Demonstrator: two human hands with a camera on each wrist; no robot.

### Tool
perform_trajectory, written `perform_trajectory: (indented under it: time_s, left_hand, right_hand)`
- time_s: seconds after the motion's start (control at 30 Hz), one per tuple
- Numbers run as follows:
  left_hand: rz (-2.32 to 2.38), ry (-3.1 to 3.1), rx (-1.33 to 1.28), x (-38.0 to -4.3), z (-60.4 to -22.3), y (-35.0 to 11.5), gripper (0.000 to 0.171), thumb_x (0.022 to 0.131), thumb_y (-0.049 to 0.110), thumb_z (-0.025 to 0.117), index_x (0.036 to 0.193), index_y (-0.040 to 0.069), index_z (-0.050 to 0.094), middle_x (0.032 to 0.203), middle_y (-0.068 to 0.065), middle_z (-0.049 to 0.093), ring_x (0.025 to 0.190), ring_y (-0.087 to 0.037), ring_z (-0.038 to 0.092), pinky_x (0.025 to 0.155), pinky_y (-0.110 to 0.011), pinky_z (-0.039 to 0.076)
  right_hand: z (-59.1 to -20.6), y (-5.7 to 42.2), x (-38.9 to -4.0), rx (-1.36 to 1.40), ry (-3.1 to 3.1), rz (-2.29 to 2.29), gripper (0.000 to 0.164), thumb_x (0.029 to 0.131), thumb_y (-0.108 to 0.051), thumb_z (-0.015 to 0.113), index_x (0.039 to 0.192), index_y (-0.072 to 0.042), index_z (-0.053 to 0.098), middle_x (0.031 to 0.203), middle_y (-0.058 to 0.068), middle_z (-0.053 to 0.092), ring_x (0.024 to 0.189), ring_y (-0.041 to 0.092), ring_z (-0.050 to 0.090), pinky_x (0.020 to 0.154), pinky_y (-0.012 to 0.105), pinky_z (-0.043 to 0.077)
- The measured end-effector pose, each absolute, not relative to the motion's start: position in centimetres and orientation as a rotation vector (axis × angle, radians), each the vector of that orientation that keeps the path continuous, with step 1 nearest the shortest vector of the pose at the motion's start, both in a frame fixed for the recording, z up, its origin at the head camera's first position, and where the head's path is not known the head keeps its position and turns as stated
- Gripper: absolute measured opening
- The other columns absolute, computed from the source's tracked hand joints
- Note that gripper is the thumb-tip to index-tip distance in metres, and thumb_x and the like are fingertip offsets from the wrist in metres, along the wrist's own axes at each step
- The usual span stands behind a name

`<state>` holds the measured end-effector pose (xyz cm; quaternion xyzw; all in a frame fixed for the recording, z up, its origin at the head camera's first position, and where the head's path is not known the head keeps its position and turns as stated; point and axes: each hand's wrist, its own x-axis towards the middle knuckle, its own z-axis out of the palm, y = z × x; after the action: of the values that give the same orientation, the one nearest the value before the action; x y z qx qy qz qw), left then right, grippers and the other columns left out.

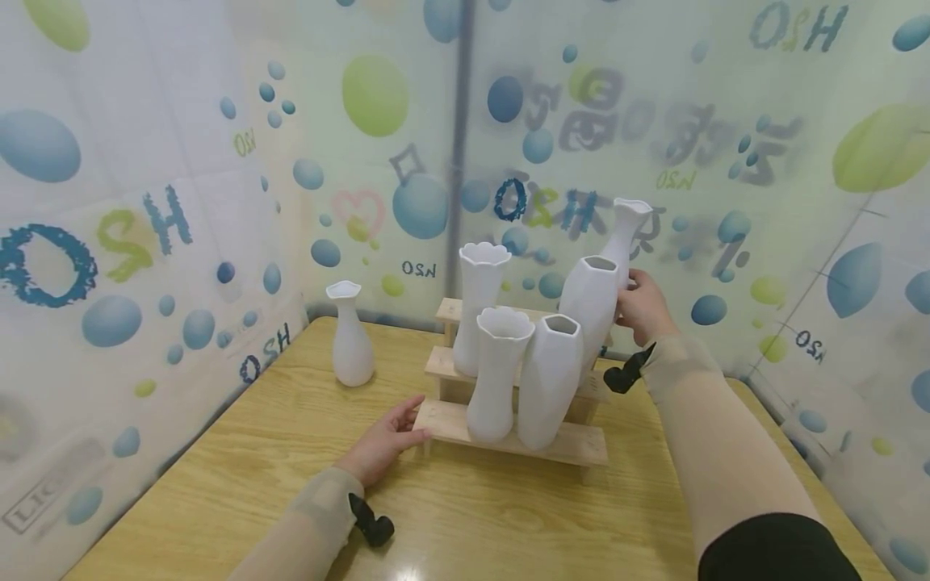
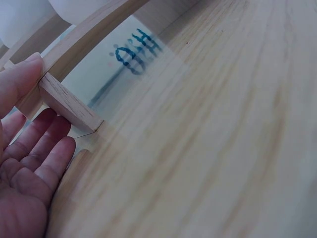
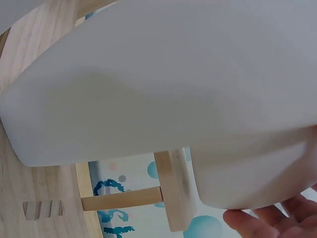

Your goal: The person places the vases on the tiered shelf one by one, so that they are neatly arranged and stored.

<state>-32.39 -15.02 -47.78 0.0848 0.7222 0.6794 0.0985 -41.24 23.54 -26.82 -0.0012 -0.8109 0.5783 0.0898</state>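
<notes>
A three-step wooden stand (image 1: 446, 415) carries several white vases on the table. At its back right, a slim white vase with a flared rim (image 1: 623, 234) is gripped low on its body by my right hand (image 1: 645, 311). In the right wrist view the fingers (image 3: 250, 225) lie against the rounded base of that vase (image 3: 237, 178), beside the top step. My left hand (image 1: 383, 446) holds the left end of the bottom step. The left wrist view shows the thumb (image 2: 22, 79) on the board's end and the other fingers bent below, by the stand's leg (image 2: 72, 106).
Two faceted vases (image 1: 550, 387) (image 1: 590, 303) and two scalloped-rim vases (image 1: 500, 379) (image 1: 479, 303) stand on the lower and middle steps. Another slim vase (image 1: 352, 343) stands on the wooden table (image 1: 291, 460) at the left. Patterned curtains (image 1: 363, 161) enclose the table.
</notes>
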Motion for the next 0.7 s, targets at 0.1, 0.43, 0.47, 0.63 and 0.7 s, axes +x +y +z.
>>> perform_trajectory:
  time_s: [0.1, 0.43, 0.47, 0.63, 0.7]
  left_hand:
    - [2.014, 2.139, 0.246, -32.42, -47.82, -15.01, 0.074, 0.089, 0.021, 0.07, 0.151, 0.012, 0.03, 0.129, -0.014, 0.05, 0.117, -0.025, 0.048, 0.106, -0.048, 0.031]
    - [2.011, 2.141, 0.254, -32.39, -47.99, -14.95, 0.074, 0.09, 0.022, 0.07, 0.151, 0.012, 0.03, 0.129, -0.014, 0.05, 0.117, -0.024, 0.048, 0.105, -0.048, 0.032]
    - [2.013, 2.14, 0.256, -32.4, -48.0, -14.95, 0.073, 0.09, 0.021, 0.07, 0.151, 0.012, 0.03, 0.129, -0.014, 0.05, 0.117, -0.025, 0.048, 0.105, -0.048, 0.032]
    - [2.017, 2.142, 0.253, -32.4, -47.93, -14.96, 0.072, 0.09, 0.021, 0.069, 0.15, 0.013, 0.031, 0.129, -0.014, 0.05, 0.117, -0.025, 0.048, 0.105, -0.048, 0.032]
    - [2.015, 2.143, 0.251, -32.41, -47.9, -14.95, 0.073, 0.09, 0.021, 0.069, 0.15, 0.013, 0.031, 0.129, -0.014, 0.05, 0.117, -0.025, 0.048, 0.105, -0.048, 0.032]
  right_hand:
    - [-26.81, 23.46, -41.35, 0.005, -2.41, 1.74, 0.071, 0.097, -0.028, 0.056, 0.152, -0.008, 0.018, 0.147, 0.023, 0.034, 0.126, 0.039, 0.041, 0.1, 0.057, 0.038]
    - [-27.23, 23.78, -41.61, 0.018, -2.459, 1.763, 0.075, 0.096, -0.035, 0.059, 0.153, -0.01, 0.018, 0.15, 0.019, 0.032, 0.127, 0.038, 0.041, 0.102, 0.057, 0.036]
    - [-27.24, 23.77, -41.67, 0.027, -2.458, 1.763, 0.074, 0.096, -0.034, 0.059, 0.153, -0.009, 0.018, 0.15, 0.02, 0.031, 0.127, 0.039, 0.041, 0.102, 0.058, 0.036]
    - [-27.29, 23.78, -42.06, 0.054, -2.447, 1.769, 0.073, 0.097, -0.031, 0.057, 0.153, -0.009, 0.017, 0.151, 0.021, 0.03, 0.127, 0.038, 0.041, 0.102, 0.057, 0.036]
    - [-27.32, 23.8, -42.18, 0.062, -2.442, 1.783, 0.072, 0.097, -0.03, 0.057, 0.153, -0.008, 0.017, 0.151, 0.021, 0.029, 0.128, 0.038, 0.041, 0.103, 0.057, 0.035]
